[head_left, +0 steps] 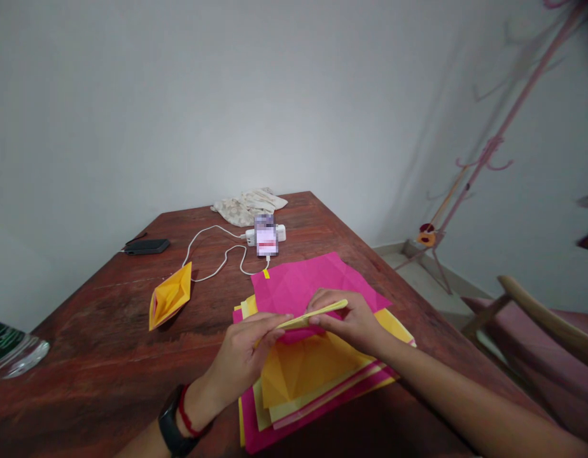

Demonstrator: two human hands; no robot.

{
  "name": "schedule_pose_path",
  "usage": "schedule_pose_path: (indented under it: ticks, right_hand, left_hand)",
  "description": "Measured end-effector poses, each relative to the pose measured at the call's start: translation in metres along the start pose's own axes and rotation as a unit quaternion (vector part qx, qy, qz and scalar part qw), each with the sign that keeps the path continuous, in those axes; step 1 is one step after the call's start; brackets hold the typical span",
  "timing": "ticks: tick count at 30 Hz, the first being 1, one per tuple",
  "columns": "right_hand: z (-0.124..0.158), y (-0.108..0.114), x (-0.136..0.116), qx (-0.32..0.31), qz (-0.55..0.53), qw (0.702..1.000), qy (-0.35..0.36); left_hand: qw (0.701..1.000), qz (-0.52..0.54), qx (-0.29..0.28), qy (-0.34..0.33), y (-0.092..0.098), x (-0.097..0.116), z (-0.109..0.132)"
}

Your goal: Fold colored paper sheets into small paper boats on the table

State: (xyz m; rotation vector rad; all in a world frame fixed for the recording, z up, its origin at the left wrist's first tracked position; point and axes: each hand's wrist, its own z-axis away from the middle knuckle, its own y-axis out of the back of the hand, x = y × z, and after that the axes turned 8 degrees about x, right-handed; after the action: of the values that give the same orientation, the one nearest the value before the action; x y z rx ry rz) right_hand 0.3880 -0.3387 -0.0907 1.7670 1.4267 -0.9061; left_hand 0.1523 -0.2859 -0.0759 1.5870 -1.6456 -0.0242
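A folded piece of pale yellow paper is held almost edge-on between my two hands. My left hand pinches its left end between thumb and fingers. At the other end my right hand grips it, the thumb below and the fingers curled behind. Beneath both hands lies a loose stack of colored paper sheets, orange, yellow and pink. A creased magenta sheet spreads over the stack's far part. To the left, a folded yellow-orange paper shape with an open hollow sits on the wooden table.
A phone leans on a white charger block, with white cables running left. Behind lies a patterned cloth. A black power bank and a plastic bottle are at left. A wooden-armed chair stands right.
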Motion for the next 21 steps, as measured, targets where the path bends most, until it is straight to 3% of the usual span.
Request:
schedule_pose_path:
  ticks: [4, 9, 14, 17, 21]
  right_hand:
    - [0.001, -0.001, -0.003, -0.014, 0.030, 0.999, -0.004]
    - [0.003, -0.006, -0.007, -0.062, 0.063, 0.996, 0.011]
    - [0.006, -0.009, -0.005, -0.108, 0.091, 0.989, -0.032]
    - [0.007, -0.011, -0.001, -0.093, 0.071, 0.989, -0.087]
    - [0.006, -0.015, 0.005, -0.035, -0.044, 0.984, -0.168]
  left_hand:
    - [1.000, 0.001, -0.008, 0.022, -0.003, 0.001, 0.004]
    - [0.993, 0.036, -0.058, 0.092, -0.003, 0.007, 0.005]
    - [0.987, 0.050, -0.043, 0.144, 0.002, 0.015, -0.001]
    - [0.986, 0.055, -0.035, 0.156, 0.004, 0.016, -0.003]
    - [0.980, 0.101, -0.035, 0.169, 0.003, 0.014, -0.001]
